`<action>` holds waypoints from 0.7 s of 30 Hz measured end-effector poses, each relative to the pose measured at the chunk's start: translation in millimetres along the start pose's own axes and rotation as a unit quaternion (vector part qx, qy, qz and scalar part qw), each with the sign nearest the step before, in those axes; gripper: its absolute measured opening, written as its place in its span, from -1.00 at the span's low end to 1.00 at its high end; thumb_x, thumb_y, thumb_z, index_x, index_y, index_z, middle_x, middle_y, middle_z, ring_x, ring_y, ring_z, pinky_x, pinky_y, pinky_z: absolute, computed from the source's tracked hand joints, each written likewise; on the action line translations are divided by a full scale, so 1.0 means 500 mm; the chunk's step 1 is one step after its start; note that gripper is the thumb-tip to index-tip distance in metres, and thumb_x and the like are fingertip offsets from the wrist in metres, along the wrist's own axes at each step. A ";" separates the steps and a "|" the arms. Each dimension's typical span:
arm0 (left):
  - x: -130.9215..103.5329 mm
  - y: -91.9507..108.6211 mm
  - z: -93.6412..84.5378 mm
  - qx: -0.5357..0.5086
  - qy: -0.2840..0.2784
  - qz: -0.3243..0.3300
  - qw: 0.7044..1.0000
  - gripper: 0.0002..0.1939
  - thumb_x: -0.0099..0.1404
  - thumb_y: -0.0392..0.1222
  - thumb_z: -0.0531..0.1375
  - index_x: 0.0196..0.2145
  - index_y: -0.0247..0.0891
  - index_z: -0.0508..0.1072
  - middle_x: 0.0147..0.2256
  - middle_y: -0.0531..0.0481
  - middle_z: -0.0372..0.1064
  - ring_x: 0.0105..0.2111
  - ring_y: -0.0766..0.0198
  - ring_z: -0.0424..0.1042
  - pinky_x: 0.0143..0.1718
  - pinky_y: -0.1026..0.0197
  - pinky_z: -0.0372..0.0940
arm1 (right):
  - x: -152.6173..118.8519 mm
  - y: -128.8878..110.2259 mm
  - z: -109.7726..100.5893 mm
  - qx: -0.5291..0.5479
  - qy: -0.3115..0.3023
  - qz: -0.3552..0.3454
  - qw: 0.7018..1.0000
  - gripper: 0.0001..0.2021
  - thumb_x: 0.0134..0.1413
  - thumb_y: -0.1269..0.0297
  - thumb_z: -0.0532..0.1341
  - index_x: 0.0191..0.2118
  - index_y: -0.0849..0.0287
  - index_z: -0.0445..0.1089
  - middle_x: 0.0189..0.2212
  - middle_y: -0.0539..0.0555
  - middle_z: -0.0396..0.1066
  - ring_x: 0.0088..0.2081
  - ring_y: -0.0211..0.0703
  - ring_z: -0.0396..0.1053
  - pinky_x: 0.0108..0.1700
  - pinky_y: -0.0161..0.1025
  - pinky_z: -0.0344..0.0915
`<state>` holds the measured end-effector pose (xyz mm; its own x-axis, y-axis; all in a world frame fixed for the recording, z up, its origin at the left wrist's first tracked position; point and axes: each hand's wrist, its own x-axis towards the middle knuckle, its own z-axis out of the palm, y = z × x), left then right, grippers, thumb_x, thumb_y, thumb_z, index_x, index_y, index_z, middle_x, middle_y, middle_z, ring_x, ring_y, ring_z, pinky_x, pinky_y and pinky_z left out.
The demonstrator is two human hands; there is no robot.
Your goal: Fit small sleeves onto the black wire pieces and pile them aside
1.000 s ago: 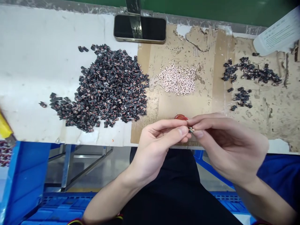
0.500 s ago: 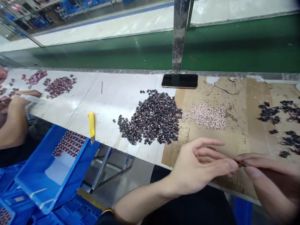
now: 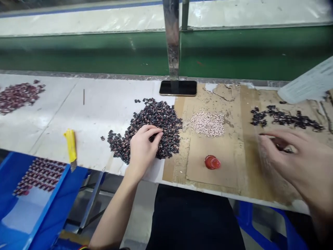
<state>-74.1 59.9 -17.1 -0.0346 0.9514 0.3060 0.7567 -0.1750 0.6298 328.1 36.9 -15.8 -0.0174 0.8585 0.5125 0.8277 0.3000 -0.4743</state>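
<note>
My left hand (image 3: 144, 147) is over the big pile of small black-and-pink pieces (image 3: 166, 118), thumb and forefinger pinched together at the pile's right part. What is between these fingertips, if anything, is too small to make out. At the right my right hand (image 3: 293, 156) is closed in a pinch, with a small dark piece (image 3: 262, 134) at its fingertips, near a loose row of black pieces (image 3: 291, 118). Between the hands, a small round red container (image 3: 212, 162) sits on the cardboard (image 3: 197, 170). Behind it lies a heap of tiny pale pink bits (image 3: 208, 123).
A phone (image 3: 178, 88) lies against the metal post (image 3: 173, 45). A yellow utility knife (image 3: 70, 146) rests at the table's front edge, above a blue bin (image 3: 56, 205) with rows of pieces. Translucent printed plastic (image 3: 309, 83) stands at the right. A reddish pile (image 3: 20, 97) lies far left.
My hands, earlier together at a small dark piece, have come apart: the left to the black pile, the right rightward. The red container has come into sight. The view has turned right.
</note>
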 end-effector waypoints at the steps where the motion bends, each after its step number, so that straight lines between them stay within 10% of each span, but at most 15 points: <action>1: 0.000 0.002 -0.003 -0.005 0.004 0.002 1.000 -0.88 0.38 -0.24 0.31 -0.28 -0.19 0.69 -0.17 -0.06 0.63 -0.17 0.14 0.60 -0.01 0.08 0.48 | 0.025 -0.028 0.021 -0.059 -0.020 -0.054 0.997 -0.89 0.19 0.27 0.42 -0.17 -0.06 0.67 -0.24 0.12 0.65 -0.24 -0.02 0.53 -0.25 -0.11 0.33; 6: -0.012 0.026 -0.013 -0.167 0.079 -0.114 0.976 -0.89 0.34 -0.16 0.38 -0.22 -0.24 0.67 -0.27 -0.02 0.62 -0.30 0.28 0.59 -0.16 0.23 0.51 | 0.100 -0.133 0.126 -0.103 -0.148 -0.098 0.979 -0.81 0.33 0.27 0.27 -0.06 0.13 0.63 -0.03 0.17 0.63 -0.10 0.07 0.57 -0.13 -0.04 0.47; 15: -0.028 0.114 0.001 -0.592 0.023 -0.351 0.725 -0.72 0.02 -0.21 0.59 -0.30 -0.28 0.70 -0.36 0.02 0.63 -0.33 0.40 0.64 -0.19 0.48 0.53 | 0.112 -0.149 0.163 -0.107 -0.175 -0.089 0.975 -0.78 0.29 0.49 0.21 -0.19 0.19 0.64 -0.19 0.12 0.66 -0.23 0.00 0.61 -0.21 -0.11 0.45; 21: -0.033 0.143 0.023 -0.605 -0.021 -0.312 0.732 -0.80 0.13 -0.22 0.55 -0.31 -0.22 0.67 -0.39 0.09 0.58 -0.39 0.47 0.56 -0.32 0.50 0.46 | 0.119 -0.155 0.151 0.012 -0.115 0.002 0.993 -0.83 0.21 0.43 0.31 -0.22 0.10 0.68 -0.26 0.07 0.70 -0.25 0.03 0.67 -0.15 -0.05 0.56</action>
<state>-12.0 34.7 14.5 -0.0880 0.9446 -0.3161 -0.5308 0.2240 0.8173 220.3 96.0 -2.6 -0.1438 0.9312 0.3350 0.8144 0.3037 -0.4945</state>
